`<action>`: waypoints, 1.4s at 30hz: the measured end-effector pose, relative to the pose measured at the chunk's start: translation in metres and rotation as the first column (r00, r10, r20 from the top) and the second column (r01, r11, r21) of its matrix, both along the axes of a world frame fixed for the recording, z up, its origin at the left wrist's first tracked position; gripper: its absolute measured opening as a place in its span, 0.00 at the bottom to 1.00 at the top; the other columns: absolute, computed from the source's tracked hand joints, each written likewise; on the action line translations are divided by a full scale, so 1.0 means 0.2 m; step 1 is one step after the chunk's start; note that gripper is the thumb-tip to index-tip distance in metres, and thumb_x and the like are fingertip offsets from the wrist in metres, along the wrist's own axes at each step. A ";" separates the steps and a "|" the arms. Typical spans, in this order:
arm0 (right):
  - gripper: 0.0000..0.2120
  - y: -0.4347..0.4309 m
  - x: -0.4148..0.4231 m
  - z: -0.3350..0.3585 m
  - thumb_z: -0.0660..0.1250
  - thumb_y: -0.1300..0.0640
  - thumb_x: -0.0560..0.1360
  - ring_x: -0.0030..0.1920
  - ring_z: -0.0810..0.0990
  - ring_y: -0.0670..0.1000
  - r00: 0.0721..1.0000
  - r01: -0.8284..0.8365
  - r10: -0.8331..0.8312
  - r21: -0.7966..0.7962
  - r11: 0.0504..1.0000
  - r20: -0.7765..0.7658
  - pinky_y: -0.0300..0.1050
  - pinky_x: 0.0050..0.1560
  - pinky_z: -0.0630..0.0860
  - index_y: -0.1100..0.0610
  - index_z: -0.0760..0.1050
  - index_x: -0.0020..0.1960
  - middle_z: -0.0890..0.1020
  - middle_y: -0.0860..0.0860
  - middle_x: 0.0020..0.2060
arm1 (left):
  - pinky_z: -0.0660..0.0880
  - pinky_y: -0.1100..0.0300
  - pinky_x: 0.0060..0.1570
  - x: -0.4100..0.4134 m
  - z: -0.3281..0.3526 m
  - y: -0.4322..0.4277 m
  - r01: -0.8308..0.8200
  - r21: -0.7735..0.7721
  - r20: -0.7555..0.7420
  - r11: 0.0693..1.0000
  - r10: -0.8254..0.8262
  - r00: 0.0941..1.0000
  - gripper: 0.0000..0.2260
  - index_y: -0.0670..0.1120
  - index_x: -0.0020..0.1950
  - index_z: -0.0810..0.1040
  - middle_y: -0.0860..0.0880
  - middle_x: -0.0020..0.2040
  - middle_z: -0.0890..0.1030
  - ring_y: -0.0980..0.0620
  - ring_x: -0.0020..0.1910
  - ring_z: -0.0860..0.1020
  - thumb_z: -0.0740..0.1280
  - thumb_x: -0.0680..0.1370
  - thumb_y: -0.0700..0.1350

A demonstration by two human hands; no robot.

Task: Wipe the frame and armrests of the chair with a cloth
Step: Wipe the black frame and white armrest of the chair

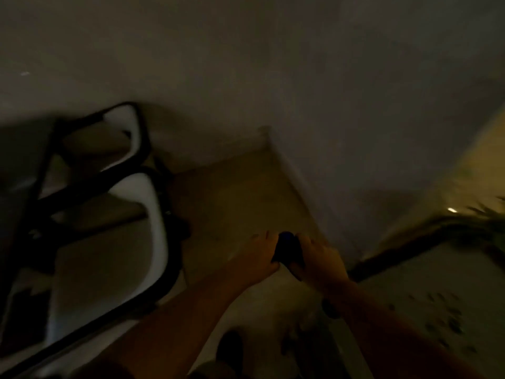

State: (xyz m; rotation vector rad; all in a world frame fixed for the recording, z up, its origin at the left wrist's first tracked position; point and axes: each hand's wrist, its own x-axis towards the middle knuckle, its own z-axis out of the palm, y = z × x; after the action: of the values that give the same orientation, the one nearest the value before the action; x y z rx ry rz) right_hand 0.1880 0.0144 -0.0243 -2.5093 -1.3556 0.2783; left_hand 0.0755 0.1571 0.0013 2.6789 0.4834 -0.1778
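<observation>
The view is dim and blurred. A chair with a black frame (142, 132) and pale armrests (155, 214) stands at the left against the wall. My left hand (259, 255) and my right hand (318, 258) reach out together in the middle, both gripping a small dark object (287, 247) between them; whether it is a cloth I cannot tell. Both hands are to the right of the chair and apart from it.
A pale wall fills the upper view and meets the tan floor (232, 192) in a corner. At the right lies a speckled surface (437, 310) with a dark edge, and plant leaves (486, 214) reach in above it.
</observation>
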 end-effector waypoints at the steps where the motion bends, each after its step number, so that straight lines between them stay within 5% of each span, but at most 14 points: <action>1: 0.28 0.08 -0.01 -0.01 0.66 0.38 0.74 0.39 0.82 0.55 0.999 -0.034 0.035 0.007 0.999 -0.039 0.43 0.33 0.67 0.57 0.70 0.65 0.82 0.53 0.47 | 0.73 0.54 0.45 -0.05 0.00 0.05 -0.033 0.029 -0.015 0.999 0.034 0.999 0.26 0.43 0.71 0.62 0.41 0.63 0.74 0.43 0.54 0.76 0.65 0.76 0.49; 6: 0.30 0.60 -0.22 -0.13 0.62 0.41 0.77 0.52 0.80 0.54 0.946 -0.275 0.266 -0.028 0.961 -0.186 0.45 0.46 0.75 0.53 0.61 0.74 0.78 0.54 0.60 | 0.76 0.49 0.48 -0.42 -0.11 0.41 -0.247 0.064 -0.142 0.967 0.253 0.957 0.27 0.43 0.73 0.58 0.39 0.70 0.66 0.40 0.58 0.75 0.63 0.78 0.48; 10: 0.28 0.91 -0.45 -0.22 0.63 0.47 0.79 0.58 0.77 0.57 0.892 -0.338 0.285 -0.100 0.936 -0.351 0.49 0.55 0.75 0.56 0.61 0.74 0.75 0.57 0.64 | 0.74 0.50 0.52 -0.63 -0.22 0.70 -0.292 0.062 -0.216 0.954 0.298 0.930 0.19 0.43 0.67 0.66 0.41 0.67 0.67 0.42 0.59 0.73 0.64 0.78 0.46; 19: 0.24 1.53 -0.59 -0.34 0.64 0.49 0.79 0.59 0.77 0.57 0.921 -0.319 0.255 -0.194 0.928 -0.293 0.48 0.55 0.73 0.58 0.65 0.70 0.75 0.57 0.63 | 0.77 0.48 0.49 -0.72 -0.40 1.16 -0.538 -0.086 -0.085 0.838 0.532 0.842 0.19 0.43 0.67 0.64 0.42 0.59 0.74 0.41 0.54 0.77 0.62 0.78 0.46; 24: 0.25 1.69 -0.67 -0.52 0.60 0.48 0.81 0.62 0.77 0.57 0.934 -0.301 0.184 -0.393 0.869 -0.308 0.49 0.61 0.73 0.58 0.61 0.74 0.74 0.57 0.65 | 0.76 0.49 0.54 -0.74 -0.57 1.31 -0.511 -0.103 -0.187 0.854 0.488 0.853 0.16 0.41 0.62 0.69 0.42 0.61 0.71 0.42 0.57 0.73 0.64 0.76 0.44; 29: 0.22 1.70 -0.73 -0.63 0.59 0.47 0.80 0.55 0.81 0.54 0.957 -0.222 0.092 -0.491 0.842 -0.275 0.47 0.51 0.77 0.54 0.64 0.71 0.78 0.53 0.60 | 0.75 0.48 0.53 -0.72 -0.71 1.32 -0.473 -0.073 -0.263 0.878 0.440 0.858 0.21 0.43 0.66 0.66 0.44 0.62 0.69 0.43 0.60 0.71 0.65 0.75 0.46; 33: 0.20 1.84 -0.65 -0.66 0.57 0.49 0.82 0.58 0.80 0.55 0.960 -0.174 0.033 -0.502 0.847 -0.277 0.47 0.57 0.75 0.56 0.65 0.71 0.78 0.53 0.62 | 0.74 0.49 0.51 -0.64 -0.74 1.42 -0.555 -0.139 -0.182 0.820 0.529 0.829 0.22 0.43 0.63 0.66 0.45 0.59 0.71 0.43 0.57 0.72 0.67 0.73 0.48; 38: 0.19 2.09 -0.51 -0.68 0.65 0.57 0.78 0.52 0.81 0.60 0.954 -0.172 0.058 -0.380 0.909 -0.293 0.52 0.48 0.76 0.60 0.66 0.67 0.80 0.60 0.56 | 0.74 0.50 0.51 -0.49 -0.77 1.66 -0.647 -0.162 -0.094 0.745 0.641 0.762 0.16 0.43 0.61 0.68 0.44 0.57 0.72 0.43 0.55 0.72 0.65 0.75 0.46; 42: 0.19 2.42 -0.35 -0.73 0.63 0.52 0.79 0.48 0.82 0.58 0.961 -0.193 0.116 -0.306 0.932 -0.251 0.46 0.43 0.72 0.60 0.67 0.67 0.81 0.58 0.53 | 0.75 0.49 0.48 -0.35 -0.80 1.98 -0.668 -0.110 -0.023 0.736 0.670 0.742 0.16 0.41 0.60 0.67 0.42 0.57 0.72 0.42 0.54 0.72 0.65 0.75 0.43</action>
State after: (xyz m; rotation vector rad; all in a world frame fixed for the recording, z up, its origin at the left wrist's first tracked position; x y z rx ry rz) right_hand 0.1185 0.4992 -0.1696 -2.5223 -1.5178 0.8672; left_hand 0.0064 0.5531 -0.1580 2.2164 1.3513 0.0357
